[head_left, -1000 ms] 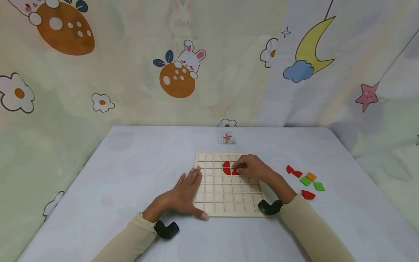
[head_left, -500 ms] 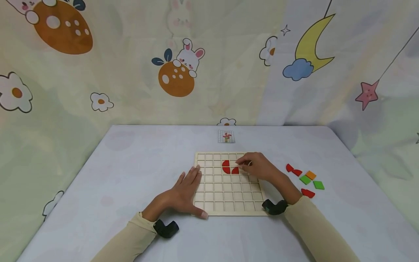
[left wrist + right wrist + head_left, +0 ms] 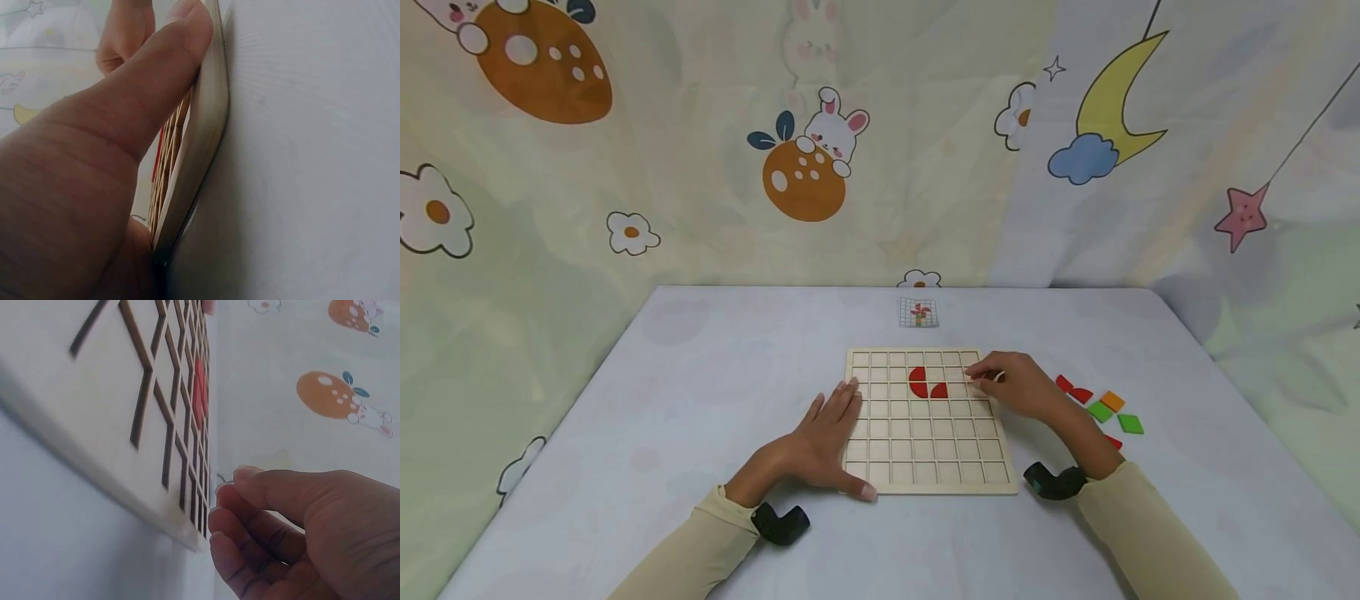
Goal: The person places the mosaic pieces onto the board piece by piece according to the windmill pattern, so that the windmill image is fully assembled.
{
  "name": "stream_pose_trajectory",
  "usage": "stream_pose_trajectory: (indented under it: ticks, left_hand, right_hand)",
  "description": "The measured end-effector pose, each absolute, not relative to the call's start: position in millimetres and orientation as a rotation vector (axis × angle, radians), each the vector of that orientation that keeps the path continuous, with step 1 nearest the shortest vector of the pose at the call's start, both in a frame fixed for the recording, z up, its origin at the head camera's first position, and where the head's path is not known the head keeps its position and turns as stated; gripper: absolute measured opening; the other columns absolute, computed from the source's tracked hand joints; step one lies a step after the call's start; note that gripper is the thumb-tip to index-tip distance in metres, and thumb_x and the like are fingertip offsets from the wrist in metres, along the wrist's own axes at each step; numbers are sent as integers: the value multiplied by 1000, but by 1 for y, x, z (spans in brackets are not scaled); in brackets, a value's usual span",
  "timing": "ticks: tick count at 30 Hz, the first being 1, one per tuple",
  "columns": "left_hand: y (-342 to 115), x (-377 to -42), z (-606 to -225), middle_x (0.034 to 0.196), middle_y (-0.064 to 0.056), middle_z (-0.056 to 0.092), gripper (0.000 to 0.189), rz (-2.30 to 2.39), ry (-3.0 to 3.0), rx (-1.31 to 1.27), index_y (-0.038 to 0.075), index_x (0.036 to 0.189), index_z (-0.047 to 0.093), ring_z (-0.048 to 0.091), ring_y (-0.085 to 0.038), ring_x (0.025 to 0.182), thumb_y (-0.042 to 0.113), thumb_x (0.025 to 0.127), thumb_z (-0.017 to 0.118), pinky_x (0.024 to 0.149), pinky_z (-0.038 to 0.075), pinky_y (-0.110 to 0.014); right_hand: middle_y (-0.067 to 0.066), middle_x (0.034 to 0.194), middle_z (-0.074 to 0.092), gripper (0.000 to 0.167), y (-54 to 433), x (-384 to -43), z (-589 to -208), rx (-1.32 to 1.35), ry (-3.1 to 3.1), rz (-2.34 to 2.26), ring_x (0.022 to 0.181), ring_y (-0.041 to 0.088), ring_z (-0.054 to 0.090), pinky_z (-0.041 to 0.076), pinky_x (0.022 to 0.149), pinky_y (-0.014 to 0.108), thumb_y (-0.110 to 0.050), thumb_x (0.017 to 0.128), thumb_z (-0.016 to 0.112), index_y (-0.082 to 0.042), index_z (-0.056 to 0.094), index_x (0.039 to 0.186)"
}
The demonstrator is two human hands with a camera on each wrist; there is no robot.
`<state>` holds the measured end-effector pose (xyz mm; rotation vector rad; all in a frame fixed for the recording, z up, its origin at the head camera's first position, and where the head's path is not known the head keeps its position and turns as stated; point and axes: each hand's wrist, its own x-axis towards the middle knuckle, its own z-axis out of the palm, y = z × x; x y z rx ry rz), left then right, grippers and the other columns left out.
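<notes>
Pale wooden grid board, red curved pieces inside; left hand spread on edge; right hand empty, loosely curled.

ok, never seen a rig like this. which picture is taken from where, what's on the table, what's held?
There's no robot: it's a person working bare-handed. The wide picture comes from a camera worn on the head; each close-up comes from a camera on one wrist. On the table lies a pale grid board with red pieces in it. A small picture card lies beyond; loose red, green and orange pieces lie to the right. The left hand rests on the board's left side. The right hand is at its right edge, holding nothing visible.
</notes>
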<state>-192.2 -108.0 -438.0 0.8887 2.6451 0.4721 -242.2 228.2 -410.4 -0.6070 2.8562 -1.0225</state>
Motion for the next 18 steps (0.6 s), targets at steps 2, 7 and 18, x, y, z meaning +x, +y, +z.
stream_pose_trajectory:
  ticks: [2, 7, 18]
  left_hand:
    - [-108, -192, -438, 161, -15, -8, 135, 473, 2643, 887, 0, 155, 0, -11, -27, 146, 75, 67, 70, 113, -1, -54]
    - [-107, -192, -437, 161, -15, -8, 135, 492, 2637, 881, -1, 154, 0, -11, -28, 146, 74, 67, 71, 113, -2, -54]
    - [-108, -192, -437, 161, -16, -8, 135, 491, 2641, 894, -1, 154, 1, -10, -30, 146, 74, 67, 71, 112, -2, -55]
  right_hand:
    - [1, 93, 67, 19, 235, -241, -410, -581, 2867, -1010, 86, 20, 59, 51, 77, 37, -1, 90, 66, -1, 73, 108]
    - [5, 96, 68, 20, 256, -238, -411, -575, 2903, -995, 87, 22, 61, 51, 77, 39, 0, 90, 65, 1, 71, 109]
    - [14, 103, 68, 23, 301, -234, -404, -447, 2992, -925, 93, 30, 62, 52, 80, 46, -2, 91, 64, 5, 69, 112]
